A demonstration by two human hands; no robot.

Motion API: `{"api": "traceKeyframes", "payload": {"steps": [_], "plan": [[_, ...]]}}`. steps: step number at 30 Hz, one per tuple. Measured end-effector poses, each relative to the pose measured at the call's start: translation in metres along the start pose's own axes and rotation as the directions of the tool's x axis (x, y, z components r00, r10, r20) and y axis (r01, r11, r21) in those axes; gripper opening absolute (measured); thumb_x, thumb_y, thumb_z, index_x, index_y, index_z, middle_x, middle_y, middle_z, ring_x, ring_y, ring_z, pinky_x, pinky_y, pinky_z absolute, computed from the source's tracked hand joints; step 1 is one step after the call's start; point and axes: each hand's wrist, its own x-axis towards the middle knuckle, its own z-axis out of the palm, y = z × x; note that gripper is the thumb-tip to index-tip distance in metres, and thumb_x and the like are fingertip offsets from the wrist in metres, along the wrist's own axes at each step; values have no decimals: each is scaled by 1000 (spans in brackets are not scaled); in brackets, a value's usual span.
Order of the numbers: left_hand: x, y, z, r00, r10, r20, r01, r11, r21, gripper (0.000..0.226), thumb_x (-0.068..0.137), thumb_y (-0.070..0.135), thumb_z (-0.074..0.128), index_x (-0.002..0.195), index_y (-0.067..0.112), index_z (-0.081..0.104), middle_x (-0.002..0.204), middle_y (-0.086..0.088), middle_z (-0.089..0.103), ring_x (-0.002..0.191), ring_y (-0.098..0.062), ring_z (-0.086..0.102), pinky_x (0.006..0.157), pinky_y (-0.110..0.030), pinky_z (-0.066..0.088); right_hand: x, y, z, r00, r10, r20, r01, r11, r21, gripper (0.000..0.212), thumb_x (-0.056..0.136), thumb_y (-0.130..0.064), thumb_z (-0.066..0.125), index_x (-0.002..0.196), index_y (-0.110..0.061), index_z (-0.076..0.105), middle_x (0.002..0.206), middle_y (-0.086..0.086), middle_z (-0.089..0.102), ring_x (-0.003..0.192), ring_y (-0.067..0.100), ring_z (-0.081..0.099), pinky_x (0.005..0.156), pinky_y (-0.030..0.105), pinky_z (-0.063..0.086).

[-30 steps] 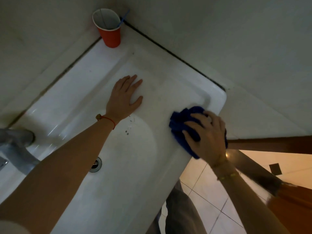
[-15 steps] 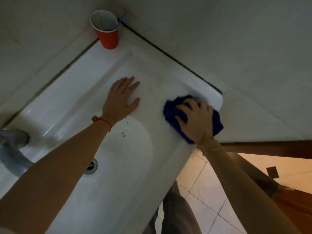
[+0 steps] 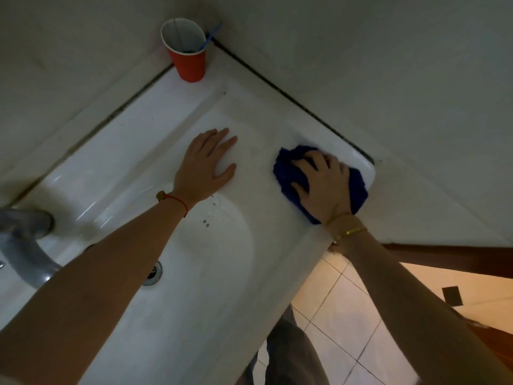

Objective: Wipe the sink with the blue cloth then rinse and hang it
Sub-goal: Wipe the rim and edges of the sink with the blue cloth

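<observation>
With our left hand (image 3: 206, 165) flat on the sink (image 3: 116, 151), our right hand (image 3: 323, 187) should press the gripped blue cloth (image 3: 288, 168) firmly into the corner.

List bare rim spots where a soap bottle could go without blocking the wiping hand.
Free: the back rim between the faucet and the red cup; the side rim between the cup and the blue cloth. Crowded: the front corner, where the right hand presses the cloth, and the ledge under the left hand.
</observation>
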Motion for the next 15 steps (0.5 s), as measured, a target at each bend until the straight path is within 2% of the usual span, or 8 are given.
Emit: {"api": "traceKeyframes", "payload": {"steps": [2, 5, 7, 11, 12, 15], "plan": [[-1, 1, 0, 1000, -3, -7, 3, 1000, 5, 58, 98, 44, 48, 150, 18, 43, 157, -7, 40, 143, -29, 37, 121, -45, 26, -25, -18, 0, 993, -121, -3, 121, 990, 71, 36, 85, -40, 56, 118, -25, 62, 125, 4, 57, 94, 33, 54, 78, 43, 41], [0, 1, 1, 1000, -3, -13, 3, 1000, 8, 57, 98, 42, 49, 150, 17, 43, 156, -8, 41, 142, -30, 38, 119, -47, 29, -56, -32, -2, 941, -319, 112, 298, 939, 175, 37, 86, -44, 51, 119, -31, 61, 127, -2, 55, 92, 28, 53, 78, 42, 41], [0, 1, 0, 1000, -2, -15, 2, 1000, 22, 57, 98, 42, 49, 150, 17, 43, 156, -8, 41, 142, -31, 39, 118, -48, 30, -37, -23, 0, 947, -292, 132, 266, 947, 182, 35, 85, -43, 54, 118, -33, 61, 128, -4, 54, 92, 27, 54, 76, 41, 41], [0, 2, -2, 1000, -9, 3, 9, 1000, 20, 58, 98, 43, 49, 150, 18, 43, 157, -7, 40, 143, -29, 37, 120, -47, 27, 3, 2, 4, 998, -37, 41, 34, 996, 84, 37, 84, -38, 56, 118, -25, 62, 129, 5, 56, 96, 34, 56, 80, 43, 43], [1, 2, -2, 1000, -8, 5, 8, 1000, 18, 58, 98, 43, 49, 150, 18, 43, 157, -7, 40, 143, -29, 37, 120, -47, 27, -2, 0, 3, 999, -50, 17, 48, 996, 79, 39, 83, -37, 56, 120, -24, 62, 129, 6, 56, 95, 35, 55, 80, 43, 42], [0, 1, -1, 1000, -5, -9, 5, 1000, 18, 57, 98, 41, 50, 149, 16, 44, 156, -8, 41, 143, -29, 38, 120, -46, 27, -40, -18, -1, 961, -268, 69, 255, 955, 153, 39, 84, -41, 56, 122, -29, 60, 129, 1, 55, 93, 31, 55, 80, 42, 42]]}}
